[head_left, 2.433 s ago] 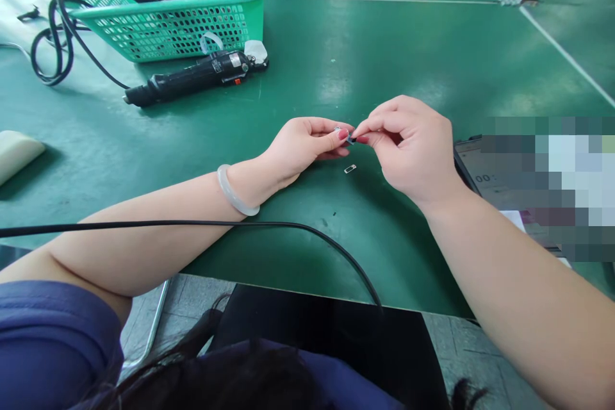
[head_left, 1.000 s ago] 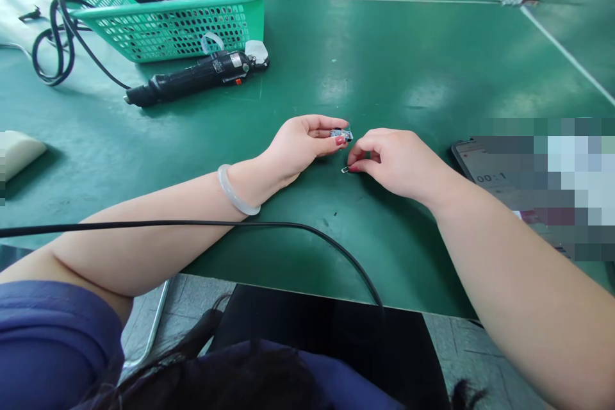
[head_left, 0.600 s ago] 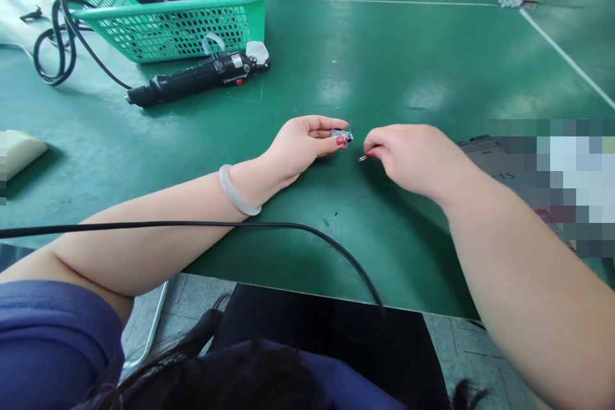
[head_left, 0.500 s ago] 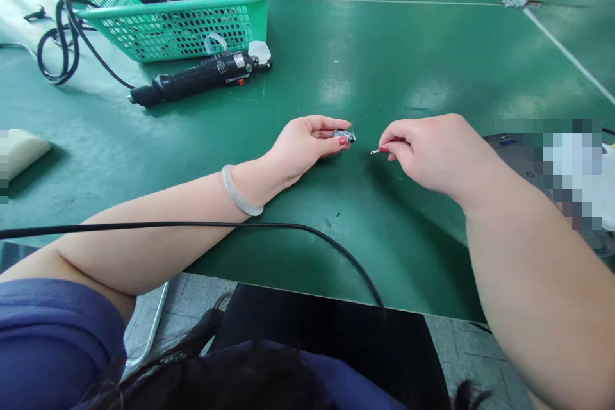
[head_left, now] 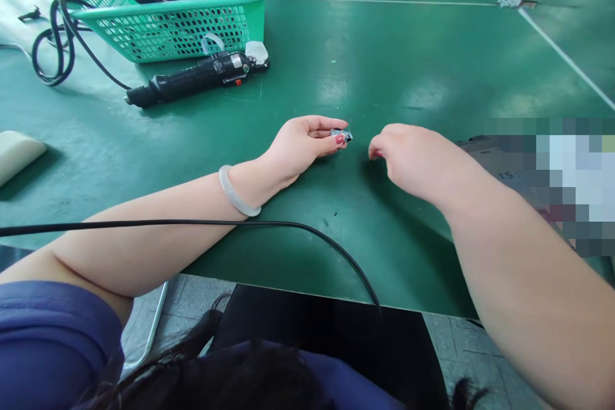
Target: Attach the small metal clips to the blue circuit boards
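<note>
A small grey metallic part is pinched between the thumb and fingers of my left hand, just above the green table. To its right, my right hand is closed with its fingers curled down and in. Whatever its fingertips hold, if anything, is hidden behind the fingers. A short gap separates the two hands, and they do not touch. My left wrist wears a pale bangle.
A green basket holding black items stands at the back left, with a black power tool and its looped cord before it. A black cable crosses my left forearm. Grey and blurred items lie at the right.
My right hand has turned over and moved slightly left. The small thin piece that showed at its fingertips is now out of sight. My left hand keeps its hold.
</note>
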### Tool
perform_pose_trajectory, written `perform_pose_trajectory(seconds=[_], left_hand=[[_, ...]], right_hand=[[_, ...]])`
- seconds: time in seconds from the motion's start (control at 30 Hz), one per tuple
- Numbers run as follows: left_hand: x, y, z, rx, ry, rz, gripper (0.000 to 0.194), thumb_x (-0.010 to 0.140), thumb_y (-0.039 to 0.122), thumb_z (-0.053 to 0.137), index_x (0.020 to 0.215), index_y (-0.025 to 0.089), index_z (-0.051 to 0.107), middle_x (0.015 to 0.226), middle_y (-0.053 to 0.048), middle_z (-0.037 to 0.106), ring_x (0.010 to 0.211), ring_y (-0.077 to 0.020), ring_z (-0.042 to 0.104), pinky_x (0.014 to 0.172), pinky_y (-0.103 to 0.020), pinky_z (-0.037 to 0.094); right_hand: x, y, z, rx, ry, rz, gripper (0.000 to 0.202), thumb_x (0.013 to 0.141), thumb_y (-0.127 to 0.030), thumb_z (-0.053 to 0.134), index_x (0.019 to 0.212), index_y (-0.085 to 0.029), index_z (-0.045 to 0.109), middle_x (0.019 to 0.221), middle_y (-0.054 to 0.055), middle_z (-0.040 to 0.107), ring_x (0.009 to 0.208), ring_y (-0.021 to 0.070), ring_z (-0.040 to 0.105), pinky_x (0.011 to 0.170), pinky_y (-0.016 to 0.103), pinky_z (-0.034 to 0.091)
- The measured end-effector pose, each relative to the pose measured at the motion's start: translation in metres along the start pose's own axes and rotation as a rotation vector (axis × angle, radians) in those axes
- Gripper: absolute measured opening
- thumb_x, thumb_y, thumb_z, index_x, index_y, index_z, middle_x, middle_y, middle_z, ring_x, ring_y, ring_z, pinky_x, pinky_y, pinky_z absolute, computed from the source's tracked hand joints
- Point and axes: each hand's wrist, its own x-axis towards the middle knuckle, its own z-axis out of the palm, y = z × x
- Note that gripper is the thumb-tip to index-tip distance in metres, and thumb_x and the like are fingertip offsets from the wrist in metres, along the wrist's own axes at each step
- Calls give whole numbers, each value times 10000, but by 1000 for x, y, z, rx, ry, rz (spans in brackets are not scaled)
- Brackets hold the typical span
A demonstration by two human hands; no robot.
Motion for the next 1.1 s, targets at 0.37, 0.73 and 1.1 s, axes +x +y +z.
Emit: perform_pose_trajectory(seconds=[0.37, 0.73, 1.1], left_hand=[[0, 0, 0, -7, -8, 9, 210, 770, 94, 734, 975, 100, 691, 851, -47, 741, 792, -103, 690, 891, -305, 527], [2, 1, 0, 15, -20, 12, 265, 699, -9, 731, 939, 94, 687, 826, -33, 736, 804, -101, 687, 957, -334, 522], [1, 0, 1, 105, -62, 12, 260, 712, 14, 733, 957, 90, 688, 857, -43, 735, 824, -106, 686, 934, -329, 532]], right_hand=[[5, -19, -1, 26, -16, -51, 268, 927, -227, 449, 1025, -170, 692, 985, 98, 689, 837, 228, 609, 663, 342, 409], [5, -4, -11, 143, -95, 88, 202, 846, -195, 559, 867, -232, 756, 918, 31, 716, 832, 193, 638, 744, 332, 475], [8, -4, 1, 102, -65, 93, 203, 863, -167, 504, 825, -208, 699, 908, 44, 677, 794, 189, 595, 697, 336, 431]])
